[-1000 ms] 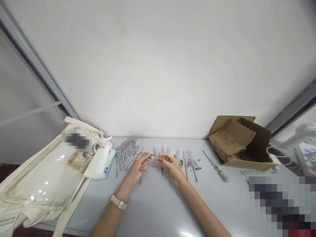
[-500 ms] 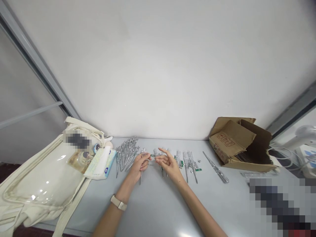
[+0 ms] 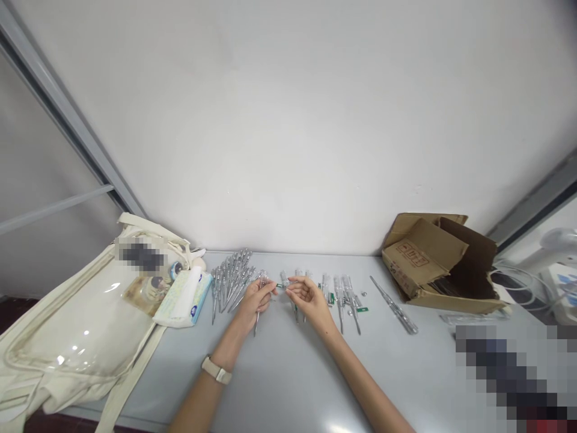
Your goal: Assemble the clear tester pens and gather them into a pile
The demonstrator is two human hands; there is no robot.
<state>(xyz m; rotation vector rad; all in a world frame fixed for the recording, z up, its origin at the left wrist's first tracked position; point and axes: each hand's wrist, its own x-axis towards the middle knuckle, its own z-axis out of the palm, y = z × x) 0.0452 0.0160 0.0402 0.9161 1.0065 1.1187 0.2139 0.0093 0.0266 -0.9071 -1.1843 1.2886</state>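
Note:
My left hand [image 3: 255, 302] is closed around a tester screwdriver [image 3: 256, 325] with a clear handle; its metal shaft points down out of the fist. At the left fingertips a small green strip [image 3: 279, 285] sticks out toward the right hand. My right hand [image 3: 312, 300] is pinched, thumb and forefinger close to the strip's end; what lies between them is too small to make out. Just beyond and beside the right hand lie clear-handled screwdrivers [image 3: 346, 294], some partly hidden by it, with small green strips [image 3: 362, 310] and metal bits among them.
Left of my hands lies a heap of screwdrivers [image 3: 231, 278], beside a tissue pack [image 3: 183, 300] and a cream bag [image 3: 85, 325]. To the right are a lone screwdriver [image 3: 395, 308], an open cardboard box [image 3: 419, 258] and a clear plastic sleeve [image 3: 473, 320]. A wall backs the grey table [image 3: 288, 385].
The raised fingers of my right hand have curled down, and its thumb and forefinger have come together. My left hand still holds the screwdriver in nearly the same place.

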